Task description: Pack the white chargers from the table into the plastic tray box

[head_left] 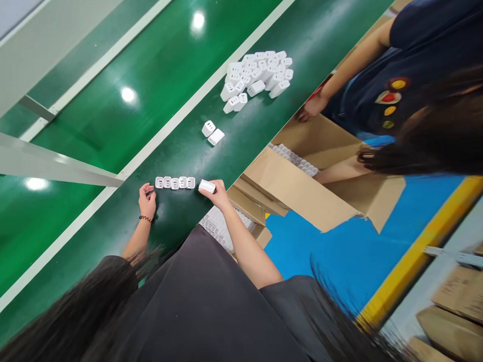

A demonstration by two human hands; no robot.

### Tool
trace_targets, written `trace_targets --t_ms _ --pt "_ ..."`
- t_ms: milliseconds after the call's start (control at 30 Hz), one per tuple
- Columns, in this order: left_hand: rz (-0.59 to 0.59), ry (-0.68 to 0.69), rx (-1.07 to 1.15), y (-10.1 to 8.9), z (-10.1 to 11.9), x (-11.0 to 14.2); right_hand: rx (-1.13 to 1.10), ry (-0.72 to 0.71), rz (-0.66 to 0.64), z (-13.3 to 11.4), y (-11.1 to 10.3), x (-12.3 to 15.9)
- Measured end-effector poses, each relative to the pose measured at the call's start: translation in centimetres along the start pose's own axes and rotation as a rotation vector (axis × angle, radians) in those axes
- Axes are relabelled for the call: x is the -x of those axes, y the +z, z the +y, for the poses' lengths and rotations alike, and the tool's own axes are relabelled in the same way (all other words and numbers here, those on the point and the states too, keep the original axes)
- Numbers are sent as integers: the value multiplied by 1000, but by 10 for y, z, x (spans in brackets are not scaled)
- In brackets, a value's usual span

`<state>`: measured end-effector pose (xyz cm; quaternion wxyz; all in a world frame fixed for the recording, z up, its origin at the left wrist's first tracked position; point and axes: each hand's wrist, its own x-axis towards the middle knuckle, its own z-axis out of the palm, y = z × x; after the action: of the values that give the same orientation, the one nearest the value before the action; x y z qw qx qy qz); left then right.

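Several white charger plugs (175,183) stand in a short row on the green bench, their slotted ends facing up. My left hand (147,201), with a dark coiled band at the wrist, rests by the row's left end. Its fingers are loosely bent and apart, with nothing in them. At the other end, my right hand (219,193) grips a single white charger plug (206,186) on its side, a small gap away from the row. Farther up the bench are two loose charger plugs (208,128), one upright and one tipped over.
A heap of white plugs (256,75) occupies the bench farther back. On the right, a co-worker (418,85) reaches into an open cardboard box (306,183) holding packed rows. Beside my right forearm sits another filled carton (219,228). A pale rail (182,122) edges the bench.
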<state>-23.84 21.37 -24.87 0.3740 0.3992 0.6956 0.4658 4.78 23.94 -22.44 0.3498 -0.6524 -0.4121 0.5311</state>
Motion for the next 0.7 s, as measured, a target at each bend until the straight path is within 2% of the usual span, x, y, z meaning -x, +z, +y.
trace_targets --t_ms 267,367,467,600,700 --pt "13 99 -135 8 -1 8 -2 3 -163 4 -15 3" --pt "13 134 -178 11 -5 10 38 -20 -143 6 -11 2" --pt "1 152 -204 12 -8 11 115 -102 -97 6 -3 -1" --pt "-10 168 -216 11 -8 10 207 -192 -124 2 8 -7" --pt "-18 181 -207 9 -4 11 270 -199 -134 0 11 -8"
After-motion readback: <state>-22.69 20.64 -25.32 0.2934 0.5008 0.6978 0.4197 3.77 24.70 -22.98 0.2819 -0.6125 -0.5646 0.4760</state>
